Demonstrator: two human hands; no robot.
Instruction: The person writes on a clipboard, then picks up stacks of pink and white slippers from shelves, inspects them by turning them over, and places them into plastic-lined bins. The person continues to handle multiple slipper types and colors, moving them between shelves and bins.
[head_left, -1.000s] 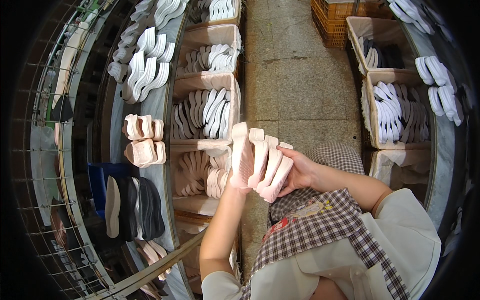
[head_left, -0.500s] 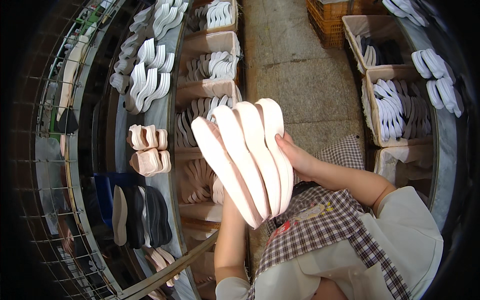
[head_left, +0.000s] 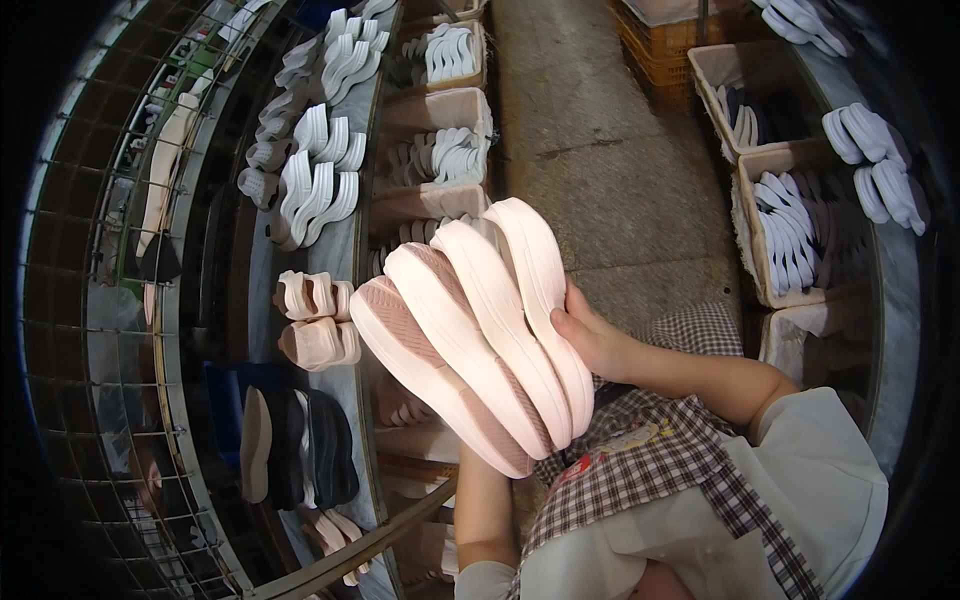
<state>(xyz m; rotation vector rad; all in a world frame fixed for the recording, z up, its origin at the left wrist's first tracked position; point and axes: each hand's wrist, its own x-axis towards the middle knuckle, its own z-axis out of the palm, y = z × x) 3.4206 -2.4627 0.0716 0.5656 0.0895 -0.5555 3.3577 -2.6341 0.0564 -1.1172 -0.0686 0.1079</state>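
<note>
Several pale pink shoe soles [head_left: 485, 295] are held up in front of me, fanned side by side and tilted. My right hand [head_left: 596, 335] is closed on the rightmost sole's edge, its thumb lying against the side. The left forearm [head_left: 487, 505] rises behind the stack, which hides my left hand and its fingers. Patterned darker pink treads show on the left soles, and the cream sidewalls face up.
At left, a shelf carries white soles [head_left: 318, 195], small pink soles [head_left: 318, 343] and dark soles [head_left: 325, 450]. Lined crates [head_left: 480, 110] with soles stand beside it. More crates [head_left: 745, 200] and white soles [head_left: 870, 135] are at right. Wire mesh [head_left: 70, 400] borders the far left.
The soles have spread wider apart and turned, so more tread shows on the left ones. My right hand still grips the right edge. The whole view has shifted slightly.
</note>
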